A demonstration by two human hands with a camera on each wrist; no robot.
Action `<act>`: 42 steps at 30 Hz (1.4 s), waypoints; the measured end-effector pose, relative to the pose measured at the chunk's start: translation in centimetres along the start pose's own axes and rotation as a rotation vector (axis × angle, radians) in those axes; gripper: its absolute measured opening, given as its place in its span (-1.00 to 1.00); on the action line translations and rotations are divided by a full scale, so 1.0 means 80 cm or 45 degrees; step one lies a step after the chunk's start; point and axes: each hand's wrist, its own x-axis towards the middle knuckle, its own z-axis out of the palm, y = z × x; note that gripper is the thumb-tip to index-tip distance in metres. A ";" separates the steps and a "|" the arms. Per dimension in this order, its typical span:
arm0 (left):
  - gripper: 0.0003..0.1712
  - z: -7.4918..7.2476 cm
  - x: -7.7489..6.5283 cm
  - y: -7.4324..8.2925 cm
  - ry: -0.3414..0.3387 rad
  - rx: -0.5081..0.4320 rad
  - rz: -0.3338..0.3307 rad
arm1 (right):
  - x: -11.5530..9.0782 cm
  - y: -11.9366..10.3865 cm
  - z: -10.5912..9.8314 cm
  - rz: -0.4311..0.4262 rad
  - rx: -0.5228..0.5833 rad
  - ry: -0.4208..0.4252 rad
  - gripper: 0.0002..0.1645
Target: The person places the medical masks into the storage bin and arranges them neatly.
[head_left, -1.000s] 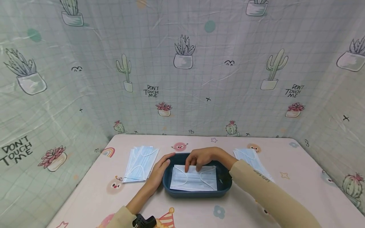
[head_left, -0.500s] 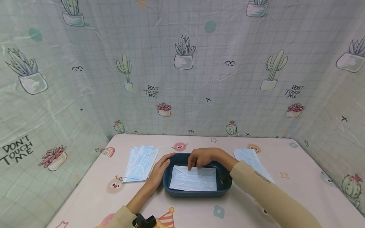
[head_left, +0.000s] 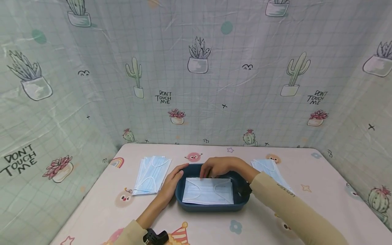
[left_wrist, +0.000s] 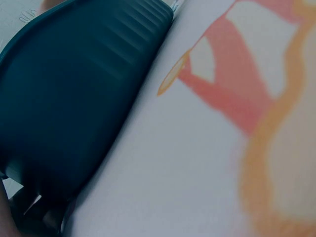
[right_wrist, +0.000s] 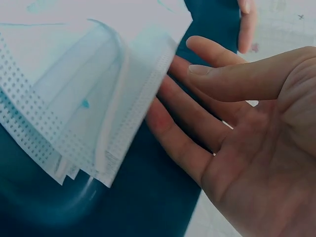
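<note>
A dark blue tray [head_left: 209,208] stands in the middle of the table, with a small stack of light blue face masks [head_left: 208,192] lying flat inside. On the tray's left end rests my left hand [head_left: 169,187], its fingers fairly straight along the rim. My right hand [head_left: 218,166] reaches over the far rim. In the right wrist view the fingers of that hand [right_wrist: 232,128] extend loosely to the edge of the mask stack [right_wrist: 84,98]; the thumb stays off the masks. The left wrist view shows mostly the tray's outer wall [left_wrist: 64,98].
Another pile of face masks [head_left: 152,175] lies on the table left of the tray. To the right, more masks [head_left: 269,170] are partly covered by the right sleeve [head_left: 291,204]. A patterned curtain [head_left: 196,95] encloses the table's back and sides.
My right hand has drawn back slightly, from on top of the masks to their far edge. The stack has shifted only slightly. The left hand stays on the tray.
</note>
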 end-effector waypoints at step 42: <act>-0.55 0.004 0.004 0.001 0.026 0.031 0.002 | -0.192 0.068 -0.025 -0.251 0.243 0.651 -0.67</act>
